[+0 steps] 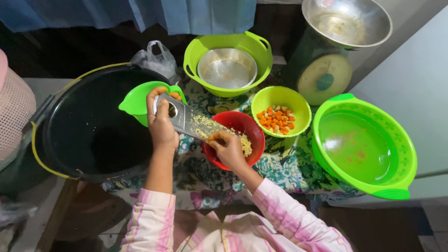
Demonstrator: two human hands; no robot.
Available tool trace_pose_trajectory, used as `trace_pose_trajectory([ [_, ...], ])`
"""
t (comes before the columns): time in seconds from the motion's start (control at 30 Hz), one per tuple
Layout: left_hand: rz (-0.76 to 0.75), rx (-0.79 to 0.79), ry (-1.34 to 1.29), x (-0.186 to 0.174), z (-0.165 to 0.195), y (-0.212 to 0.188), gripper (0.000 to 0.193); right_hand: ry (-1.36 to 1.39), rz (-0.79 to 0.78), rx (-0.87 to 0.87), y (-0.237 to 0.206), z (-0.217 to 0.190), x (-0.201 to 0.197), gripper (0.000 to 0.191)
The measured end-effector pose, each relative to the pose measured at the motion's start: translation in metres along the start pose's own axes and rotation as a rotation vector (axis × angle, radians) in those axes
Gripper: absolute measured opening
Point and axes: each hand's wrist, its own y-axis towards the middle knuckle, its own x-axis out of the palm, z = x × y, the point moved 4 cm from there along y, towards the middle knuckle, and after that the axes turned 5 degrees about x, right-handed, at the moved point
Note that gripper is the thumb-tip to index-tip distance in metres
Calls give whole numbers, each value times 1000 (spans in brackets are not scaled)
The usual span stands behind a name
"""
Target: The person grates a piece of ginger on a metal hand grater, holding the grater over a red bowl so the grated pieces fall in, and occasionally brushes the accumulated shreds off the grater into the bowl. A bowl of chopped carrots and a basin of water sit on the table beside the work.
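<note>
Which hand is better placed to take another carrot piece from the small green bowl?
Probably the right hand: it's over the red bowl, beside the small green bowl; the left hand holds the grater.

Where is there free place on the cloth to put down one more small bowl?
Patterned cloth shows bare below the red bowl and the small green bowl of orange pieces, left of the large green basin. Around the grater, between black tub and red bowl, it is crowded.
</note>
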Motion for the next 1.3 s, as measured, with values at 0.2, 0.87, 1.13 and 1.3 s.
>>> trace_pose_trajectory([
  [0.2, -4, 12, 15, 1, 0, 1, 26, -126, 191, 154, 4, 12, -21, 9],
  [0.87, -19, 10, -5, -2, 1, 2, 27, -33, 88, -44, 0, 2, -10, 9],
  [1.13, -17, 15, 12, -2, 0, 3, 27, -120, 266, 42, 10, 10, -23, 10],
  [1.3, -14, 2, -5, -2, -1, 1, 27, -195, 204, -108, 7, 2, -17, 9],
])
